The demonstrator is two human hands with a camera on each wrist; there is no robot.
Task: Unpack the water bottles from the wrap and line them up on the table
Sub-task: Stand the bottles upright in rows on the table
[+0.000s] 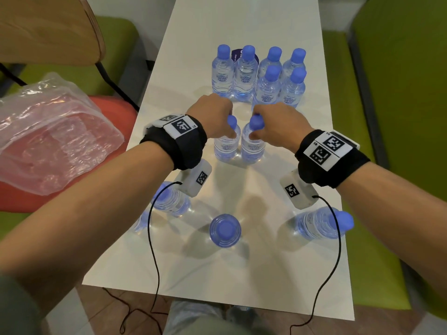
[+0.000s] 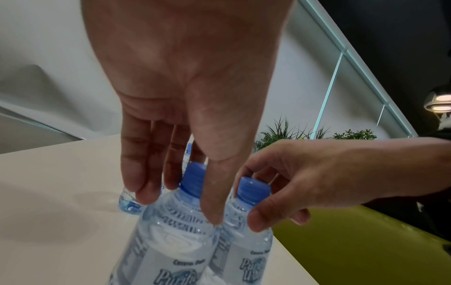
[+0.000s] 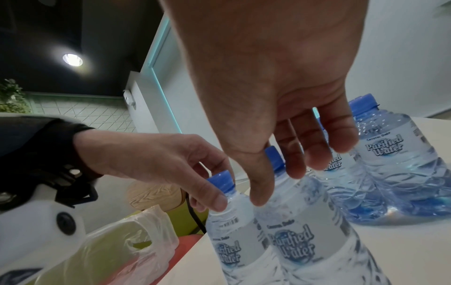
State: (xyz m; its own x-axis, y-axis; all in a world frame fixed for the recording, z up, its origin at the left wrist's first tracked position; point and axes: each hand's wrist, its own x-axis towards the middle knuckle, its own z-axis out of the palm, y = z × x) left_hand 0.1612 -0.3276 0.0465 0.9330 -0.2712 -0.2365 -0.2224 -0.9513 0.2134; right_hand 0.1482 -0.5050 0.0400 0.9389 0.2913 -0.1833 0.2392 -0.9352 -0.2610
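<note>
Two clear water bottles with blue caps stand side by side mid-table. My left hand [image 1: 226,128] holds the left bottle [image 1: 226,147] round its neck, thumb on the shoulder and fingers behind the cap [image 2: 194,178]. My right hand [image 1: 257,129] grips the right bottle [image 1: 252,148] the same way, fingers curled over its cap [image 2: 253,190]. Both bottles rest on the white table [image 1: 242,274]. Six bottles [image 1: 256,76] stand grouped at the far end. Several others stand near me, including one [image 1: 225,229] in the middle and one [image 1: 321,223] at the right. The crumpled clear wrap [image 1: 53,131] lies on a red seat at the left.
A wooden chair [image 1: 48,32] stands at the far left behind the red seat [image 1: 113,105]. Green benches [image 1: 387,117] run along both sides of the narrow table. Black cables [image 1: 152,250] hang from my wrist cameras over the table's near edge.
</note>
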